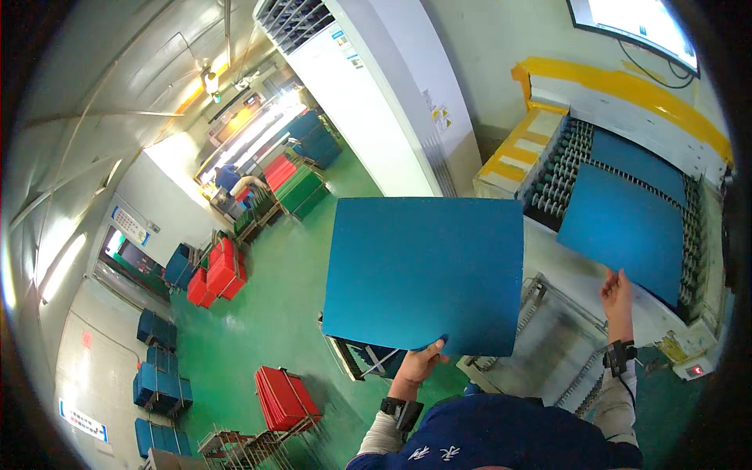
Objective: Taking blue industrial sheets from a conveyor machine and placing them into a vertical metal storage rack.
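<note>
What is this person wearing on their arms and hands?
Both hands are bare: the left hand and the right hand wear no gloves. Each wrist carries a black strapped band, like a small device. Light grey sleeves cover both forearms below the bands, and the top is dark blue.

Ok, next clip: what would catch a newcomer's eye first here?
A big blue sheet fills the centre, held up by its lower edge in the left hand. To the right, the right hand touches the near edge of a second blue sheet lying on a roller conveyor. On the green floor at left stand racks of red panels and blue ones.
</note>
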`<action>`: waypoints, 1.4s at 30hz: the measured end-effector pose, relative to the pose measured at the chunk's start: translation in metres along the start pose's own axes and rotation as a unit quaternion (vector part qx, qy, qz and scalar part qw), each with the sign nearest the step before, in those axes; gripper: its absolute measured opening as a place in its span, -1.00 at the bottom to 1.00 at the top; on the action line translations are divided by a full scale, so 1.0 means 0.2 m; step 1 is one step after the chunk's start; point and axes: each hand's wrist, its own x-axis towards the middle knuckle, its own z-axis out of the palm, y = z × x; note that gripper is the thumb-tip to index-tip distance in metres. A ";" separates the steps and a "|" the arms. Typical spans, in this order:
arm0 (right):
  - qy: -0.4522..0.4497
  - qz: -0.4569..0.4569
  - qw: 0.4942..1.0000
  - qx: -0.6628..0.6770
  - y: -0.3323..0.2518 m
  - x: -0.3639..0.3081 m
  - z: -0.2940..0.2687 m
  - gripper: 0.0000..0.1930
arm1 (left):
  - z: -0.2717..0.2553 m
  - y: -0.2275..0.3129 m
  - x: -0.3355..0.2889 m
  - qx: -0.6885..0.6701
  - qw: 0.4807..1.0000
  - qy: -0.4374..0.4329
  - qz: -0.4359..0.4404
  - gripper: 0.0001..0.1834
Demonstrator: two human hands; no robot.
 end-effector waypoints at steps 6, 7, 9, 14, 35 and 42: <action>-0.045 -0.002 0.997 -0.069 0.02 -0.12 0.05 -0.62 | 0.12 0.06 0.00 0.066 0.997 0.010 -0.041 -0.66; -0.067 0.002 0.993 -0.100 0.06 -0.18 0.08 -0.60 | 0.12 0.06 -0.01 0.053 0.997 0.021 -0.045 -0.65; -0.135 0.072 0.974 -0.167 0.17 -0.32 0.18 -0.59 | 0.10 0.03 0.02 0.043 0.998 -0.011 -0.047 -0.60; -0.248 0.198 0.937 -0.148 0.39 -0.63 0.26 -0.68 | 0.23 -0.01 0.06 0.049 0.994 -0.074 -0.071 -0.68; 0.101 -0.001 0.993 -0.053 0.05 -1.01 -0.44 -0.72 | 0.30 -0.35 0.35 -0.063 0.924 -0.299 -0.228 -0.79; 0.122 0.023 0.984 -0.131 -0.20 -1.06 -0.43 -0.77 | 0.45 -0.43 0.32 0.003 0.920 -0.247 -0.306 -0.67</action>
